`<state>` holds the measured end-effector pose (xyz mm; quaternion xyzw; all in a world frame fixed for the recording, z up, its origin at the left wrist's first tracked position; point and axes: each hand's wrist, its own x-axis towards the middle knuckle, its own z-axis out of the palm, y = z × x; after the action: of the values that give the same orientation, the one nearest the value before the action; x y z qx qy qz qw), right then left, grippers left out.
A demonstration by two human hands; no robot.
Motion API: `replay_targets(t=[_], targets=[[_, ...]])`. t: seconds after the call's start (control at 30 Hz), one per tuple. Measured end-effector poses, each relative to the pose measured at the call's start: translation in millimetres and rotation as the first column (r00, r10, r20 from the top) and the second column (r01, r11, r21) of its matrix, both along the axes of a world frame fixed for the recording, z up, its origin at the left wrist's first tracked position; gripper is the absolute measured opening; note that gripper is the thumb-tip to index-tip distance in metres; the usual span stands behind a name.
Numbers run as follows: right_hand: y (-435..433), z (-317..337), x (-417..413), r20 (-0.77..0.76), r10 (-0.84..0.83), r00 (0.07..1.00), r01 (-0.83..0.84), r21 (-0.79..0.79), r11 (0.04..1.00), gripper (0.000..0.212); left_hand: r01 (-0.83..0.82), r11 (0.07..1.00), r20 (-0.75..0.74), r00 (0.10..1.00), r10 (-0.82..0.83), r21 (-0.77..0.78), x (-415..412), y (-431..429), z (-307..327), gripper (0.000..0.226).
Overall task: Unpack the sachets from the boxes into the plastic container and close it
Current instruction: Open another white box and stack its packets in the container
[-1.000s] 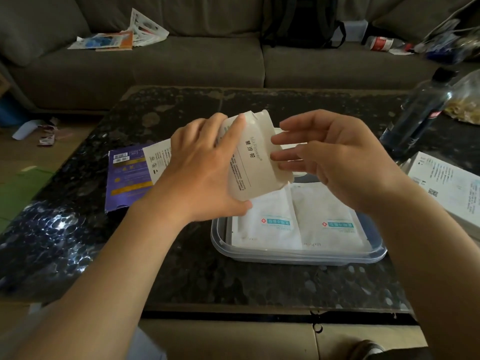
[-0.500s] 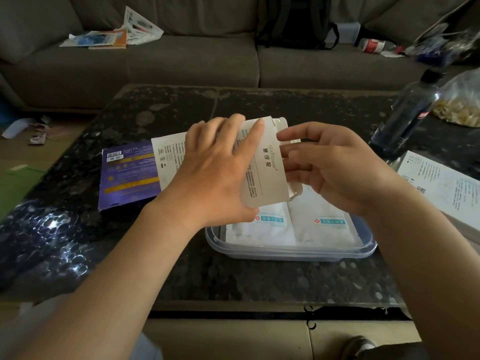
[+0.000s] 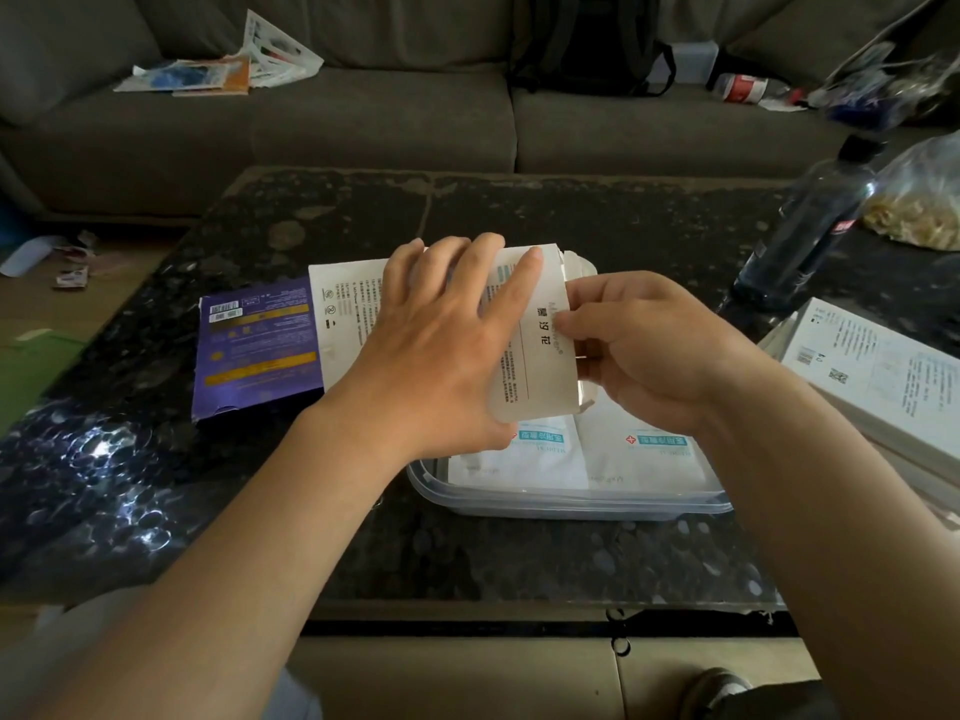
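Left hand [image 3: 441, 350] wraps the white box [image 3: 540, 350] over the container [image 3: 571, 505]; right hand [image 3: 649, 356] pinches its open end. Unpacking, it seems. Next, the contents must slide out onto the sachets [image 3: 524, 459] inside.

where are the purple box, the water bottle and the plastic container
purple box [image 3: 254, 350]: head view, middle of its top face
water bottle [image 3: 808, 223]: head view, middle of its dark body
plastic container [image 3: 566, 505]: head view, on its near wall
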<state>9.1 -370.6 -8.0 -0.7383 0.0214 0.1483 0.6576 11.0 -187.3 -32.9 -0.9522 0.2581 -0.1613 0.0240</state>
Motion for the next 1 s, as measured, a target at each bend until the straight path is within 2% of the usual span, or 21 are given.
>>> replay_targets(t=[0.37,0.63,0.73,0.83,1.0], targets=[[0,-3,1,-0.031,-0.058,0.998,0.058,0.007,0.998,0.016,-0.015,1.0,-0.015,1.0,0.015,-0.001,-1,-2,1,0.13],[-1,-4,0,-0.109,-0.094,0.99,0.111,0.154,0.982,0.018,-0.013,1.0,-0.064,0.998,0.012,-0.02,0,5,5,0.126],[-7,-1,1,-0.13,-0.168,0.977,0.195,0.233,0.953,0.014,-0.023,1.0,-0.063,0.998,0.021,-0.022,2,11,6,0.124],[-15,3,4,-0.125,-0.247,0.961,0.268,0.201,0.942,0.018,-0.054,0.998,-0.072,0.996,0.052,-0.02,5,16,6,0.123],[-17,0,2,-0.088,-0.081,0.993,0.093,0.149,0.984,0.02,-0.065,0.998,-0.087,0.994,0.063,-0.014,7,16,6,0.125]])
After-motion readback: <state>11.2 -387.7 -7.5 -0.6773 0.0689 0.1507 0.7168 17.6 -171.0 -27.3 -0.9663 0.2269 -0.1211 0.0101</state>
